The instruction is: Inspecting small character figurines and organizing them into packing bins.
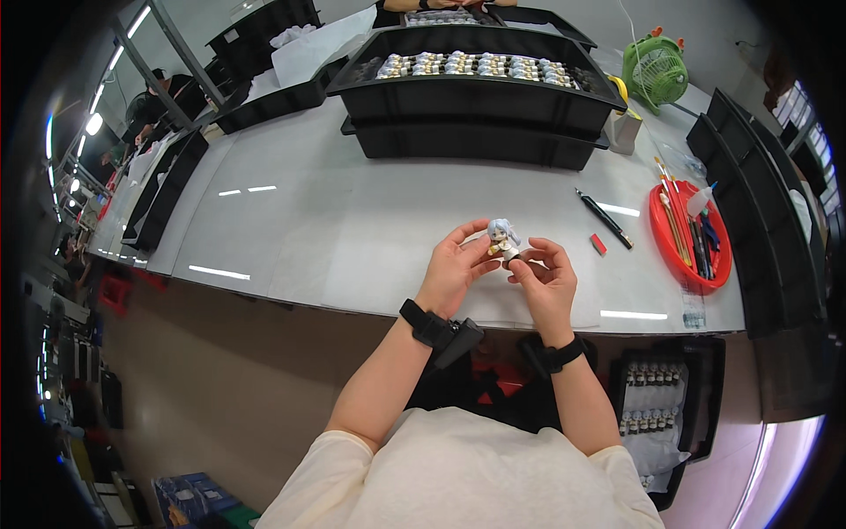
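Observation:
Between my two hands, above the near part of the white table, is a small figurine (500, 233) with pale blue-grey hair and a white outfit. It stands roughly upright with its head toward the far side. My left hand (457, 268) pinches it from the left with thumb and fingers. From the right, my right hand (548, 284) grips its lower part, the thumb near its base. Part of the figurine's lower body is hidden behind my fingers. Both wrists wear black straps with dark box-shaped devices.
Stacked black trays (476, 97) at the back hold rows of similar figurines. To the right lie a black pen (604, 218), a red eraser-like block (598, 244) and a red basket (653, 212) of brushes. A green fan (654, 70) stands behind. Another tray of figurines (652, 397) sits below the table edge.

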### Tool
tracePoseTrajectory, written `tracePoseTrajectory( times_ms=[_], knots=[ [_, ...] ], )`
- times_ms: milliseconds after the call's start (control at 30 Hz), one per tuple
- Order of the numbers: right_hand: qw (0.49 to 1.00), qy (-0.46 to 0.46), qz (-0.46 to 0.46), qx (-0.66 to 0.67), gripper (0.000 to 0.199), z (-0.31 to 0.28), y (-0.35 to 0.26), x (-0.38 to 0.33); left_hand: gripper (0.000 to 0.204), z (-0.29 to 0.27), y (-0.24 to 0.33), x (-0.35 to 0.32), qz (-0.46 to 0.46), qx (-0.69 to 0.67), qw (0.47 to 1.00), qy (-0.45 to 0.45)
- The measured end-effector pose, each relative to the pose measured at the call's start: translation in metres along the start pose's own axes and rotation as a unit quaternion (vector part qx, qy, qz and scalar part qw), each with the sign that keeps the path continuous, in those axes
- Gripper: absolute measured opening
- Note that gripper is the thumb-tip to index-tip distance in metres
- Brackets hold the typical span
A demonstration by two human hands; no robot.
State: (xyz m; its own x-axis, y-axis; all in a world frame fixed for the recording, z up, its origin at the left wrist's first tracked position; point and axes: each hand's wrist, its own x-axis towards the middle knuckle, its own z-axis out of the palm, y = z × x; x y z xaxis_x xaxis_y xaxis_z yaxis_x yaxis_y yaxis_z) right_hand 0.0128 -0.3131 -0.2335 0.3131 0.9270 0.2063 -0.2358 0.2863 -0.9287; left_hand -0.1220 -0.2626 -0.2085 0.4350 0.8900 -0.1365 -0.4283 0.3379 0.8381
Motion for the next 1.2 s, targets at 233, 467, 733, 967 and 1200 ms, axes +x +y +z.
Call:
tracePoseTrajectory(
  times_ms=[233, 467, 733, 967, 1200],
  knots=[
    [0.987, 0.016, -0.13, -0.093, 0.044, 0.002, 0.005, 0.003, 0.031, 0.003, -0.006, 0.005, 0.025, 0.076, 0.997, 0.002],
    [0.996, 0.005, -0.051, -0.075, 0.037, 0.001, 0.009, 0.001, 0.032, -0.002, 0.002, 0.007, 0.061, -0.003, 0.998, -0.035],
    [0.995, 0.005, -0.045, -0.094, 0.035, 0.0, 0.004, 0.001, 0.031, -0.002, 0.001, 0.003, -0.007, -0.024, 1.0, 0.012],
    [0.995, 0.012, -0.041, -0.089, 0.035, 0.0, 0.002, 0.001, 0.036, -0.003, 0.0, 0.002, -0.023, -0.036, 0.999, -0.011],
    [0.995, 0.001, -0.04, -0.089, 0.035, -0.003, 0.005, 0.001, 0.037, 0.001, 0.0, 0.001, -0.012, -0.08, 0.997, -0.016]
  ],
)
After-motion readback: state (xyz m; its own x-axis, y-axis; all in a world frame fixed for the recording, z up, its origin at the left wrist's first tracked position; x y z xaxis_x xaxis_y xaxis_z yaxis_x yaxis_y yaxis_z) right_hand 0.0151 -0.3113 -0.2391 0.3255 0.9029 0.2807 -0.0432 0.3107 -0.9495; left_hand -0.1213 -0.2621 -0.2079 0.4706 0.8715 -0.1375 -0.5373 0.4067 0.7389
